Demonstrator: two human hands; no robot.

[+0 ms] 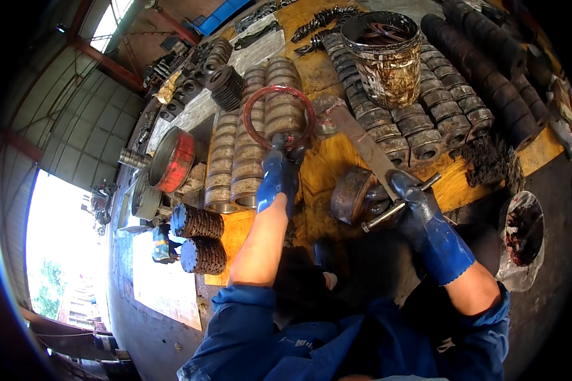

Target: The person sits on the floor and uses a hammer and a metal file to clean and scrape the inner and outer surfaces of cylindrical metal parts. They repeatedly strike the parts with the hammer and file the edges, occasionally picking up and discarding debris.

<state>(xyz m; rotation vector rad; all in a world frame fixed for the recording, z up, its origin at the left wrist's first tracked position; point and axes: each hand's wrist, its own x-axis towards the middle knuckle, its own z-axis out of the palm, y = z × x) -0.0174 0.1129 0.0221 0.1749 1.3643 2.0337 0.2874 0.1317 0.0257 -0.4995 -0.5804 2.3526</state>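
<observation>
Pinching a red ring [311,114] by its near edge, the left hand [281,170] holds it over metal cylinders [246,162]. It looks light and stiff, probably slippery (see that wet sheen), so the rim suits gripping; the right hand [418,197] clasps a flat blade [365,143].

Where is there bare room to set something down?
Bare yellow board shows between the left rows and the dark cylinder, right of the left hand, and farther up between the left and right rows. The white sheet has room below the blue-ended stacks. It is crowded around the bucket, and under the red ring, where the left rows lie close.
</observation>
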